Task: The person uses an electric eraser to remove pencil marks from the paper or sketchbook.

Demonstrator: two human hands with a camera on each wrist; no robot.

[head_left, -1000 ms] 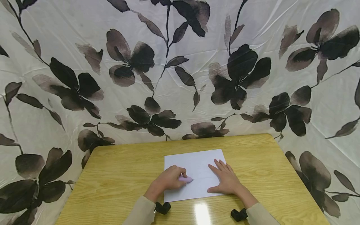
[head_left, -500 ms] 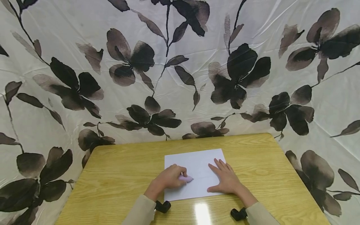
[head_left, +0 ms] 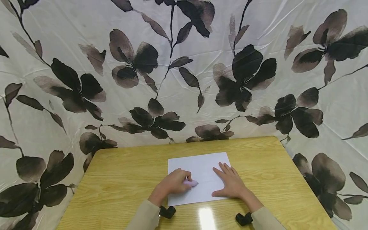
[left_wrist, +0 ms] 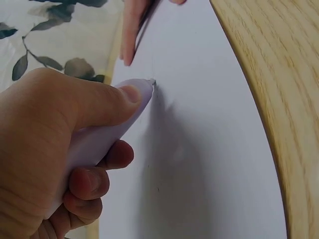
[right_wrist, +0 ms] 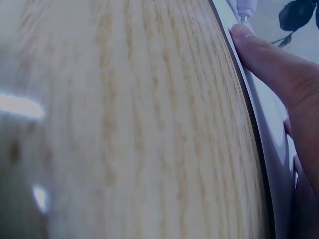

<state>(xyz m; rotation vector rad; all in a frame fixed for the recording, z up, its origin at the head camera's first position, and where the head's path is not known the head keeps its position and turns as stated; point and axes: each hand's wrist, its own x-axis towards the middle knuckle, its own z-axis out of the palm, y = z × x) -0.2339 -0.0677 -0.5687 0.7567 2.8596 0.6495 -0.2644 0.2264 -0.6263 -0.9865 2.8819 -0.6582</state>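
Note:
My left hand (head_left: 176, 181) grips a thick lavender pen-shaped tool (head_left: 190, 183), thumb along its upper side and fingers curled under it. In the left wrist view the tool (left_wrist: 97, 142) tapers to a small tip at the surface of the white paper (left_wrist: 199, 99); whether it touches cannot be told. Faint lines and a tiny dark speck mark the sheet. My right hand (head_left: 231, 182) rests with spread fingers on the right part of the paper (head_left: 201, 166). In the right wrist view, the right thumb (right_wrist: 264, 59) lies near the sheet's edge, and the tool's metal tip (right_wrist: 244, 19) shows beyond it.
A wood-grain table (head_left: 129, 179) lies under the sheet, with a bright reflection near its front. Floral cloth (head_left: 195, 95) hangs behind and at both sides. Black devices (head_left: 167, 212) sit at both wrists.
My left hand and the lavender tool have shifted very slightly to the right. The right hand and the paper stay in place.

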